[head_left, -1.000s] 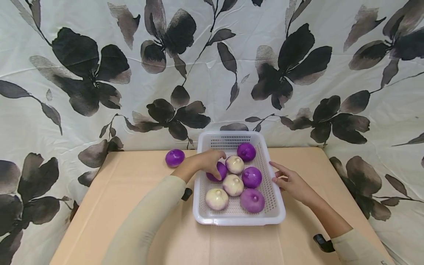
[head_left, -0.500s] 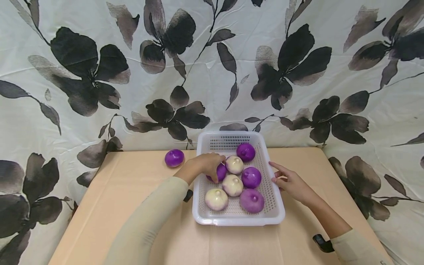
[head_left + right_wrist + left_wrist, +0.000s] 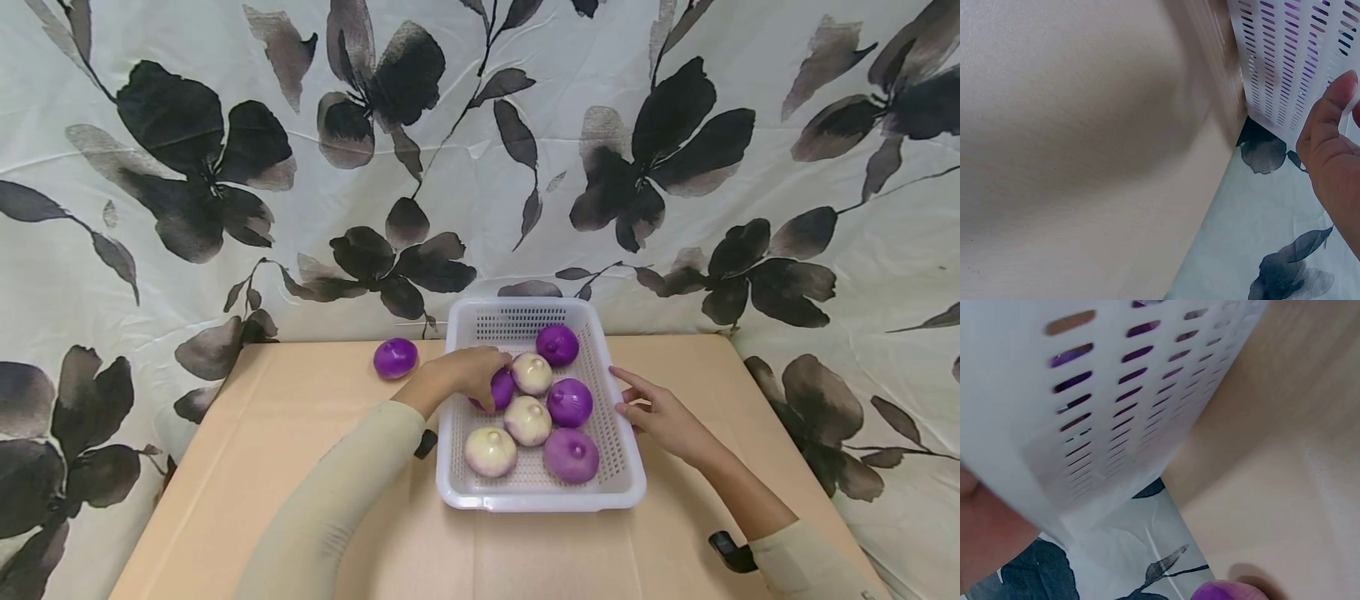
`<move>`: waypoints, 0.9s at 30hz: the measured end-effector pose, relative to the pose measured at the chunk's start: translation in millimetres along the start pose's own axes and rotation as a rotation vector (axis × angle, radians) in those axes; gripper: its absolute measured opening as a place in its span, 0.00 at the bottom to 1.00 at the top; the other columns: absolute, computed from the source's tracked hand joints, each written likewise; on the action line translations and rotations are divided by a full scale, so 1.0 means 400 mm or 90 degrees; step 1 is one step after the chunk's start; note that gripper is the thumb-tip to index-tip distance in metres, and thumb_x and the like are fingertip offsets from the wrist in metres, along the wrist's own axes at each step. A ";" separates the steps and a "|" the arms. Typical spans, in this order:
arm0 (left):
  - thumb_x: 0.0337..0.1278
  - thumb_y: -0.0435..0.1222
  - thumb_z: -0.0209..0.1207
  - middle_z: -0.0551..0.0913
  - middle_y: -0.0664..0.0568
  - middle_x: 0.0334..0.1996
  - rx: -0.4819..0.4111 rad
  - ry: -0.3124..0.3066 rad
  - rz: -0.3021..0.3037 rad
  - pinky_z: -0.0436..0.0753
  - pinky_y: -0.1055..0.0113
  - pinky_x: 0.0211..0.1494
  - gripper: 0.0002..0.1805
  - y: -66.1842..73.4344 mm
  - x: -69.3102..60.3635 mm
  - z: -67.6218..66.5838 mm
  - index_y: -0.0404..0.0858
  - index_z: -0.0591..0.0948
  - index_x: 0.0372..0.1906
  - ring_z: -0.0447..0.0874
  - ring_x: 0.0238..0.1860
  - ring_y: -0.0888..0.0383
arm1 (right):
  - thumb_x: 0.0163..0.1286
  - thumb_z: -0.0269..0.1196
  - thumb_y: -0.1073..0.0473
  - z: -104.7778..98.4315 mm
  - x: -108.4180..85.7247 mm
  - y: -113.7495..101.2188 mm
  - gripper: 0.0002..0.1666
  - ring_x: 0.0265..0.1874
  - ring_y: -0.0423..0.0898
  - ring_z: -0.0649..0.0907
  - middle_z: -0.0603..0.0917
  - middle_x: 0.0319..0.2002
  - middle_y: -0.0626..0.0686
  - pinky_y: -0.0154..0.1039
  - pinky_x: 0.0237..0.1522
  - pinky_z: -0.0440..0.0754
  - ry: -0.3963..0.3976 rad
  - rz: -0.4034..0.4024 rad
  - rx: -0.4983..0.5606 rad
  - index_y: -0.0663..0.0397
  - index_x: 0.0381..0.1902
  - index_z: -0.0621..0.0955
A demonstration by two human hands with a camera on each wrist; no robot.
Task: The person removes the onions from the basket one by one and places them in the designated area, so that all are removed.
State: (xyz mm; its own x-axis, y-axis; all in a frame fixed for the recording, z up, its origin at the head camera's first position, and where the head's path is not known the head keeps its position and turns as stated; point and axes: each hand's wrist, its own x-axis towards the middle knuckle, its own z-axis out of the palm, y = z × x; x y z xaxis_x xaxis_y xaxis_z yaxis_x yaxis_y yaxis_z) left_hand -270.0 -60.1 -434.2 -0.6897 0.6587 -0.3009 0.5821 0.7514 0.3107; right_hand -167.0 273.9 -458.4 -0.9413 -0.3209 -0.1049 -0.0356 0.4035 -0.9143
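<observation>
A white perforated basket point(image 3: 540, 502) holds several onions, some purple and some pale. My left hand point(image 3: 471, 373) reaches over its left rim, fingers curled round a purple onion point(image 3: 502, 388) that it partly hides. Beside that onion sit two pale onions point(image 3: 532, 373) point(image 3: 528, 420). My right hand point(image 3: 660, 417) holds the basket's right rim; in the right wrist view that hand point(image 3: 1332, 137) has thumb and finger on either side of the rim. The left wrist view shows the basket's side wall point(image 3: 1104, 425) close up, with part of my left hand point(image 3: 991, 537) at the edge.
A purple onion point(image 3: 395, 358) lies on the table point(image 3: 300, 433) left of the basket, near the back edge. Behind the table hangs a white cloth point(image 3: 525, 250) with dark flowers.
My left hand's fingers have closed down round the purple onion, covering more of it than a second ago. The right hand and the basket have not visibly moved.
</observation>
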 end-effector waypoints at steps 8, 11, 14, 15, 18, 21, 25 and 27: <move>0.38 0.38 0.81 0.84 0.49 0.51 -0.039 0.037 0.039 0.80 0.61 0.62 0.40 -0.002 -0.015 -0.016 0.39 0.80 0.63 0.80 0.53 0.54 | 0.78 0.57 0.67 -0.003 0.003 0.001 0.38 0.47 0.55 0.86 0.78 0.48 0.68 0.40 0.42 0.90 -0.001 -0.002 -0.004 0.61 0.81 0.58; 0.40 0.38 0.80 0.84 0.48 0.54 -0.053 0.052 0.052 0.80 0.59 0.64 0.39 -0.001 -0.023 -0.024 0.38 0.79 0.64 0.80 0.56 0.52 | 0.78 0.57 0.68 -0.004 0.005 -0.001 0.38 0.47 0.56 0.86 0.77 0.48 0.68 0.40 0.42 0.90 -0.001 -0.003 -0.006 0.62 0.81 0.58; 0.41 0.37 0.79 0.84 0.47 0.56 -0.068 0.071 0.063 0.78 0.58 0.67 0.40 -0.001 -0.032 -0.032 0.36 0.79 0.65 0.80 0.59 0.51 | 0.78 0.57 0.68 -0.005 0.006 -0.002 0.38 0.47 0.56 0.86 0.77 0.48 0.68 0.40 0.42 0.90 -0.002 -0.003 -0.007 0.62 0.81 0.58; 0.40 0.37 0.79 0.84 0.47 0.57 -0.072 0.079 0.067 0.78 0.58 0.67 0.40 -0.001 -0.035 -0.034 0.36 0.79 0.65 0.80 0.59 0.51 | 0.78 0.57 0.68 -0.005 0.007 -0.002 0.38 0.47 0.56 0.86 0.77 0.48 0.68 0.40 0.42 0.90 -0.002 -0.003 -0.007 0.62 0.81 0.58; 0.42 0.38 0.78 0.84 0.46 0.58 -0.065 0.106 0.084 0.77 0.57 0.69 0.40 -0.005 -0.046 -0.043 0.36 0.78 0.66 0.80 0.61 0.50 | 0.78 0.57 0.68 -0.005 0.008 -0.001 0.38 0.47 0.55 0.86 0.77 0.48 0.68 0.39 0.42 0.90 -0.002 -0.002 -0.008 0.62 0.81 0.58; 0.44 0.40 0.77 0.83 0.45 0.61 -0.057 0.132 0.093 0.77 0.56 0.70 0.40 -0.009 -0.062 -0.055 0.36 0.78 0.67 0.79 0.63 0.49 | 0.78 0.57 0.68 -0.005 0.009 -0.001 0.38 0.46 0.55 0.86 0.77 0.48 0.68 0.39 0.41 0.90 -0.001 -0.001 -0.008 0.62 0.81 0.58; 0.45 0.42 0.76 0.82 0.45 0.64 -0.056 0.160 0.093 0.76 0.54 0.71 0.40 -0.014 -0.085 -0.072 0.36 0.77 0.68 0.78 0.65 0.48 | 0.78 0.57 0.67 -0.005 0.007 -0.001 0.38 0.46 0.54 0.86 0.77 0.47 0.67 0.39 0.41 0.90 0.001 -0.003 -0.009 0.61 0.81 0.58; 0.45 0.42 0.76 0.81 0.45 0.64 -0.065 0.177 0.093 0.77 0.54 0.70 0.40 -0.017 -0.097 -0.078 0.36 0.77 0.67 0.78 0.65 0.47 | 0.78 0.57 0.67 -0.005 0.006 0.000 0.38 0.46 0.53 0.86 0.77 0.47 0.67 0.39 0.42 0.90 0.002 -0.004 -0.010 0.61 0.81 0.58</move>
State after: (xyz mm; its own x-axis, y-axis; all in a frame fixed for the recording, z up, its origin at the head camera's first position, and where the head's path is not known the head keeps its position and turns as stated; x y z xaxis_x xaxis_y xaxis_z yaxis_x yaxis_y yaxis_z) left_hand -260.8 -92.0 -396.5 -0.7018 0.7124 0.0064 0.6466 0.6331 0.4256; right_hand -170.1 274.9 -458.0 -0.9419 -0.3212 -0.0986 -0.0466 0.4155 -0.9084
